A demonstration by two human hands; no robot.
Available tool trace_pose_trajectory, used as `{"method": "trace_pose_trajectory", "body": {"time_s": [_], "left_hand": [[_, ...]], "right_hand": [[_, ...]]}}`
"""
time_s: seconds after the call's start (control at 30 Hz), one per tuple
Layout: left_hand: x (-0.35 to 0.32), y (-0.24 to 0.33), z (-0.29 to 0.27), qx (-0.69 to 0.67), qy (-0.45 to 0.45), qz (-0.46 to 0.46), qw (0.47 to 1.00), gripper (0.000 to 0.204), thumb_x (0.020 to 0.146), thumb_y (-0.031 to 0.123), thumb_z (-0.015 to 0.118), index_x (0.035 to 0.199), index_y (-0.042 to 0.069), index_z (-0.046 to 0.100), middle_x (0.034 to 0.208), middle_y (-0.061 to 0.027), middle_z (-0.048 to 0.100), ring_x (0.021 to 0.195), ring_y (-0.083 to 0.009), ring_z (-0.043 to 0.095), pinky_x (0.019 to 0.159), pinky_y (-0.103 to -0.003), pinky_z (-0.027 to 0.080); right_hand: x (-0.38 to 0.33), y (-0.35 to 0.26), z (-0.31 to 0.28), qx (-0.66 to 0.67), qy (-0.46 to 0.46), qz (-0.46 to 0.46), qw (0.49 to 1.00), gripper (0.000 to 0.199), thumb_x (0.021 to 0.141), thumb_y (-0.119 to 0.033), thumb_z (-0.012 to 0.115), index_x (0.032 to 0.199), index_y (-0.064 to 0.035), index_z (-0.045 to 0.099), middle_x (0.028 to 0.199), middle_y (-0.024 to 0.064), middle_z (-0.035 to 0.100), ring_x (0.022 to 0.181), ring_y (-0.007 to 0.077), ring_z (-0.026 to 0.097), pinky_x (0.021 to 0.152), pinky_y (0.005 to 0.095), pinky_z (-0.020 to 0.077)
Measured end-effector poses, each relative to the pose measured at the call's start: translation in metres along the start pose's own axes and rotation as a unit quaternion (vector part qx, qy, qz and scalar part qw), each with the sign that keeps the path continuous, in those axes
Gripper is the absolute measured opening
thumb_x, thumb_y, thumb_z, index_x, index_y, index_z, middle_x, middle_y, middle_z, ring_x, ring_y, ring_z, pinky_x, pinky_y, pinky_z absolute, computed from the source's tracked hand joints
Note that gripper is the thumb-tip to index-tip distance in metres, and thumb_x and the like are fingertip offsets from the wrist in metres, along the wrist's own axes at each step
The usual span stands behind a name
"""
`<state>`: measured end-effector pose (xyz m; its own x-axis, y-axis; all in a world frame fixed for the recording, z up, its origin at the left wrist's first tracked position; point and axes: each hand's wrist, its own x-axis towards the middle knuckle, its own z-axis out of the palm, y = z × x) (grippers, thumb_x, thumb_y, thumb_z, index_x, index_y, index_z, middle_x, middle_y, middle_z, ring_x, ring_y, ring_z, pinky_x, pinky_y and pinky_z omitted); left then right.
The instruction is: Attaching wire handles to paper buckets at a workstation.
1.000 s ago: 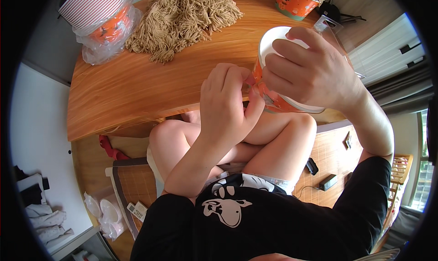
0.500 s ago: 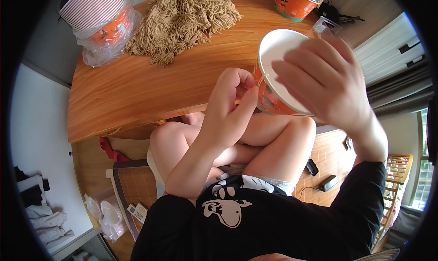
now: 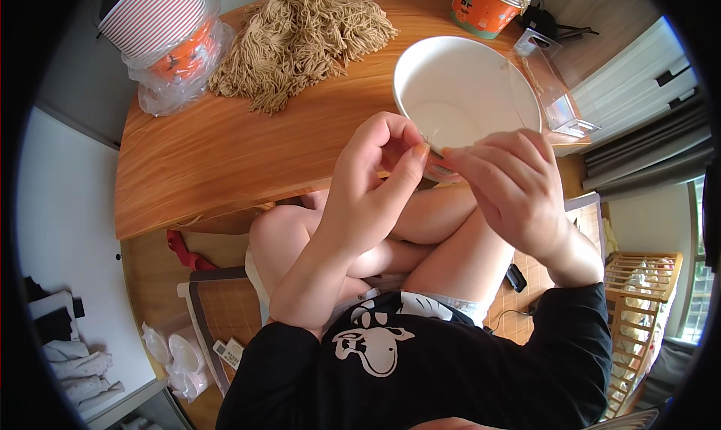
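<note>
A large paper bucket [image 3: 466, 77], white inside and orange-printed outside, is tilted with its mouth toward me at the table's front edge. My left hand [image 3: 379, 178] pinches the end of a thin tan cord [image 3: 431, 135] at the bucket's near rim. Close beside it, my right hand [image 3: 511, 182] has thumb and fingers pressed together at the same spot, on the cord as far as I can make out. Both hands cover part of the near rim and the bucket's printed side. The exact fingertip contact is partly hidden.
A heap of tan cords [image 3: 297, 47] lies on the wooden table [image 3: 248, 159]. Stacked buckets in clear plastic [image 3: 169, 39] stand back left, and another bucket stack [image 3: 488, 9] back right. A clear plastic holder [image 3: 559, 107] sits at the table's right edge.
My right hand has come down and left to meet the left hand at the near rim. The bucket has shifted left and turned its mouth more toward me. My left hand stays pinched.
</note>
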<state>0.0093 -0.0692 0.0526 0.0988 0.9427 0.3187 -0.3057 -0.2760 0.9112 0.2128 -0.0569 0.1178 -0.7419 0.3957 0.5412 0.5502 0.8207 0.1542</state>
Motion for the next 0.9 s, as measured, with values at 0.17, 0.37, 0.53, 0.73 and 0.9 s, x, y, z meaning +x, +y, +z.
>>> {"method": "trace_pose_trajectory", "body": {"time_s": [0.17,0.37,0.53,0.73,0.9], "left_hand": [[0.0,0.003,-0.002,0.081,0.02,0.014,0.996,0.007,0.099,0.011,0.063,0.103,0.004,0.064,0.095,0.001,0.064,0.082,-0.0044,0.054,0.076,-0.022,0.044],[0.001,0.006,-0.006,0.084,0.003,0.049,0.995,0.009,0.097,0.008,0.065,0.104,0.004,0.067,0.097,-0.0007,0.066,0.084,-0.0068,0.056,0.075,-0.024,0.045],[0.004,0.006,-0.013,0.253,0.039,0.185,0.949,0.014,0.09,0.005,0.068,0.104,0.007,0.069,0.098,-0.0043,0.066,0.087,-0.0166,0.06,0.075,-0.029,0.047],[0.025,0.012,-0.01,0.445,0.032,0.329,0.832,0.028,0.081,0.007,0.075,0.109,0.011,0.071,0.105,-0.0053,0.066,0.096,-0.0255,0.061,0.085,-0.037,0.045],[0.044,0.024,0.013,0.54,-0.036,0.343,0.767,0.037,0.082,0.018,0.076,0.118,0.016,0.069,0.116,-0.0003,0.07,0.106,-0.022,0.063,0.094,-0.038,0.04]], "right_hand": [[0.008,0.021,0.002,0.016,0.006,-0.014,1.0,0.028,0.079,-0.011,0.067,0.107,-0.0133,0.072,0.102,-0.0024,0.07,0.099,0.0185,0.064,0.09,0.0358,0.0448],[0.006,0.019,0.005,0.055,0.019,0.042,0.997,0.029,0.079,-0.007,0.072,0.107,-0.0109,0.07,0.11,0.0024,0.069,0.105,0.0236,0.063,0.091,0.0383,0.0439],[-0.005,0.024,0.014,0.076,0.092,0.116,0.986,0.031,0.079,0.001,0.067,0.109,-0.0081,0.069,0.112,0.0075,0.068,0.102,0.0291,0.063,0.09,0.0398,0.0449],[-0.03,0.021,0.024,0.036,0.194,0.234,0.952,0.025,0.071,-0.005,0.074,0.095,-0.0059,0.064,0.106,0.0135,0.065,0.099,0.0331,0.06,0.091,0.0409,0.0443],[-0.044,0.017,0.05,-0.007,0.232,0.326,0.917,0.033,0.069,-0.012,0.083,0.095,-0.0079,0.063,0.103,0.011,0.063,0.102,0.032,0.058,0.093,0.0429,0.0432]]}}
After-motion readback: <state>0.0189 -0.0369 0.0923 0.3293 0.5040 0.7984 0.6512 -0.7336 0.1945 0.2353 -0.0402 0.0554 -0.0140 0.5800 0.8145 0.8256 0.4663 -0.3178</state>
